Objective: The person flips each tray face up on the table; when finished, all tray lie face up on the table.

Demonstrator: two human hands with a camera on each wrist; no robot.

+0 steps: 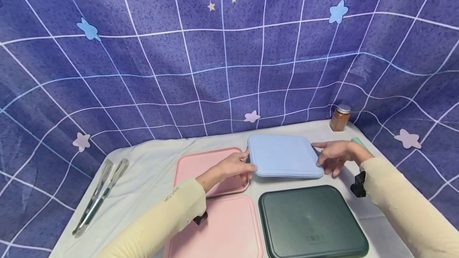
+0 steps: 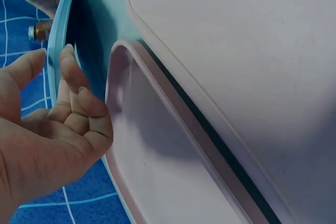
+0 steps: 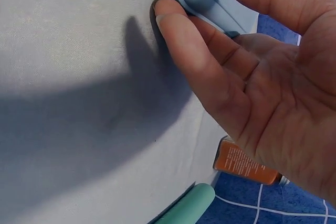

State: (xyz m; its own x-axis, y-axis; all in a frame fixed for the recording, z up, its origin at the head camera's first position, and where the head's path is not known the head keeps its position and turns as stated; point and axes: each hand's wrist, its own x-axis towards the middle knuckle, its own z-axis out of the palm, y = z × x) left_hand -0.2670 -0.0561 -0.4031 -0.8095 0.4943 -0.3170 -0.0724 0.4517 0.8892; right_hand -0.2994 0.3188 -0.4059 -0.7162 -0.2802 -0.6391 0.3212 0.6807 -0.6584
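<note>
A light blue rectangular board (image 1: 283,154) with a grooved rim is tilted up off the white tabletop, its near edge casting a shadow. My left hand (image 1: 234,167) grips its left edge, with the thumb on one side and fingers on the other. At the opposite end, my right hand (image 1: 338,154) holds the right edge between thumb and fingers. Beneath my left forearm lies a pink rimmed tray (image 1: 211,156), partly covered by that hand. The left wrist view shows my curled fingers (image 2: 84,114) right beside the pink tray's rim.
A second pink board (image 1: 229,230) lies at the front, and a dark green board (image 1: 312,222) is to its right. Metal tongs (image 1: 100,198) rest at the far left. An orange-brown jar (image 1: 340,118) stands at the back right, near a mint-green handle (image 3: 191,205).
</note>
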